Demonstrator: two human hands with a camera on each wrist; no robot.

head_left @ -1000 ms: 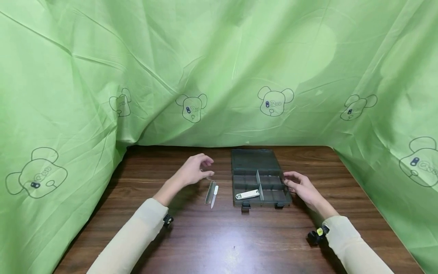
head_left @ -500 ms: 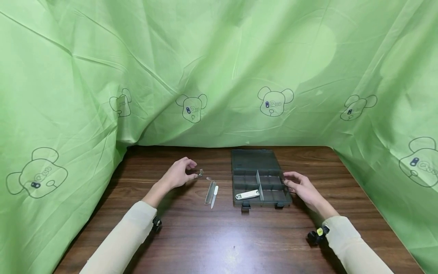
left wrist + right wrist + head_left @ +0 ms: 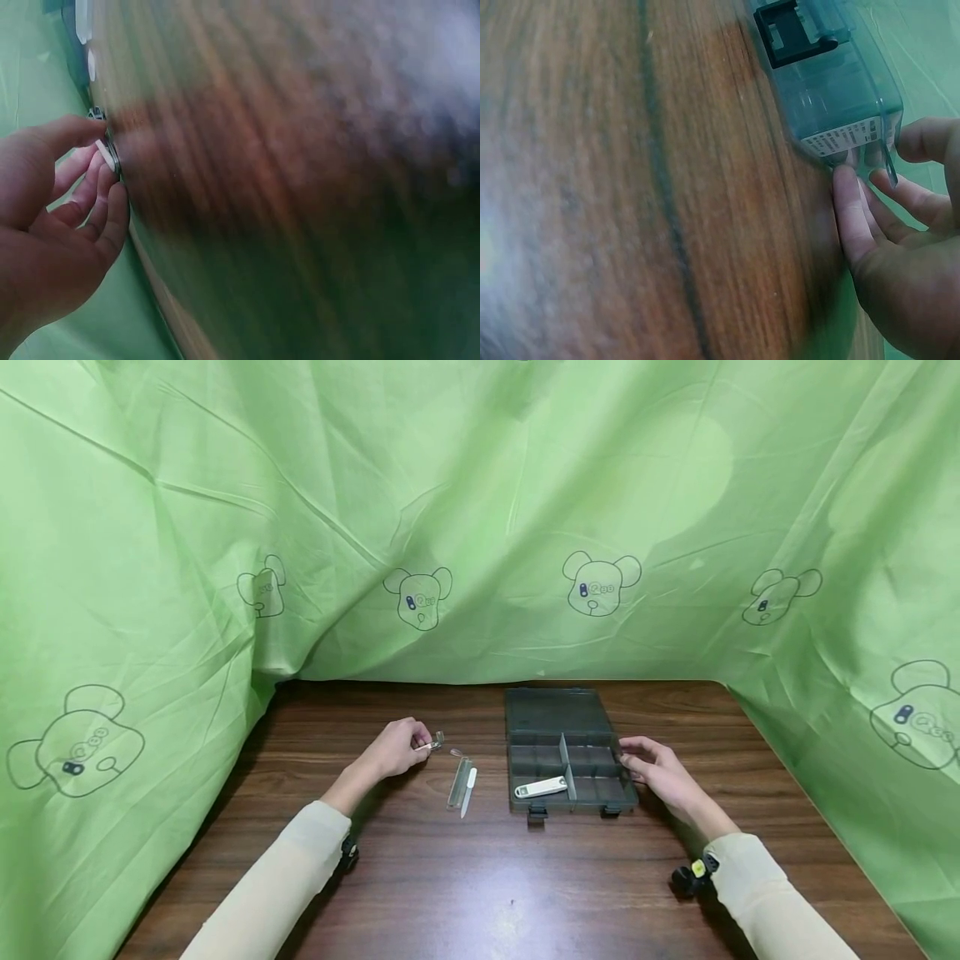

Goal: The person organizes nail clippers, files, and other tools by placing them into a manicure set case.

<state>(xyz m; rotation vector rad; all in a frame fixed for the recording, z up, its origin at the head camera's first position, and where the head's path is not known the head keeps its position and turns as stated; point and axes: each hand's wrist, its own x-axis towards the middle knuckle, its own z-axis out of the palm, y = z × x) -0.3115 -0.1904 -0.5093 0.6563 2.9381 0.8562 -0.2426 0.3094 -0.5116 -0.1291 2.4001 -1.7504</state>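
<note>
My left hand (image 3: 393, 750) pinches a small silver-and-white tool (image 3: 429, 746) between thumb and fingers, low over the table. A clear piece stands at its outer end; its exact kind is hard to tell. In the left wrist view, the fingers (image 3: 114, 214) curl toward the thumb with the tool between them. On the right, my right hand (image 3: 663, 772) holds the side of a grey see-through compartment box (image 3: 557, 710), its lid laid back. The right wrist view has fingertips (image 3: 847, 184) against the box's labelled end (image 3: 844, 137). A nail clipper (image 3: 542, 787) lies in its front-left compartment.
Between the left hand and the box lie a slim clear case (image 3: 459, 782), a white-handled nail file (image 3: 468, 792) and a small clear loop-like piece (image 3: 457, 752). Two black latches (image 3: 537, 814) jut from the box's front. Green cloth (image 3: 480, 527) surrounds the table.
My left hand has moved left from above the clear case, bringing the small tool with it, then lowered slightly. The right hand stays at the box's side.
</note>
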